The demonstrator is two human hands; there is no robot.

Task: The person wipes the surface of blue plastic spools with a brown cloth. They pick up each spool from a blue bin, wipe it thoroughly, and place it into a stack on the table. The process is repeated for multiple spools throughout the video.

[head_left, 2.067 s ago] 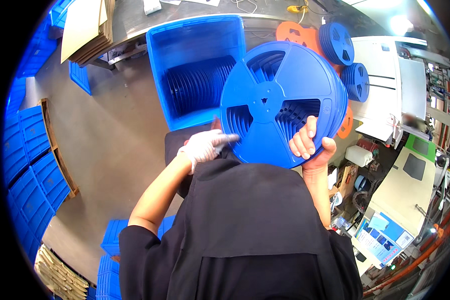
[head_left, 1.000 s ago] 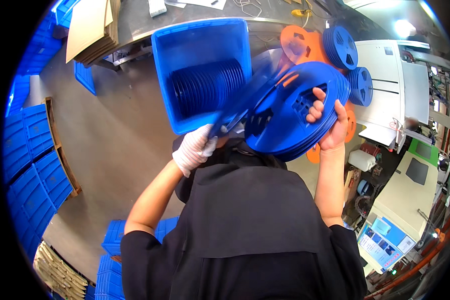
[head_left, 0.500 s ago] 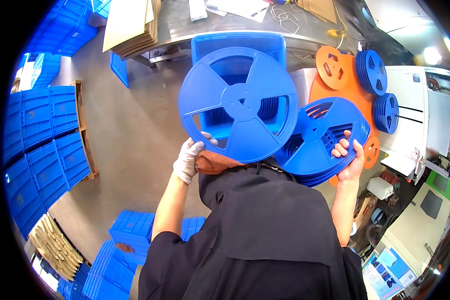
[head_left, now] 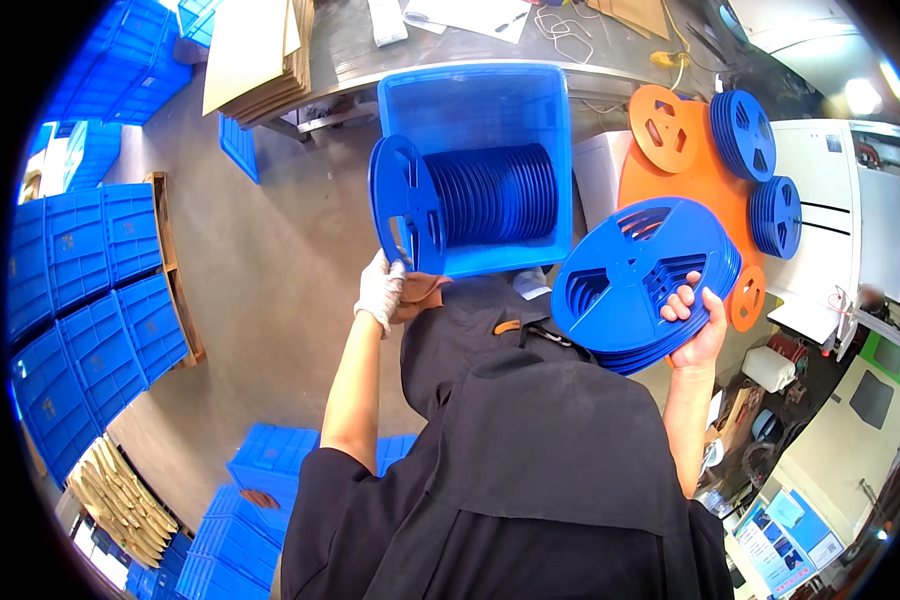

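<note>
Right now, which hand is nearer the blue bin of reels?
Left. The left hand, gripping a blue reel, is just off the near left corner of the blue bin; the right hand, holding a stack of blue reels, is farther away to its right.

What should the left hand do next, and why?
Probably turn the slotted blue disc rightward toward the blue bin: the gloved left hand grips its lower edge, it overlaps the bin's left side in view, and a row of similar discs stands inside.

Blue reels [head_left: 637, 266], blue bin [head_left: 475, 108], orange plate [head_left: 703, 178]
</note>
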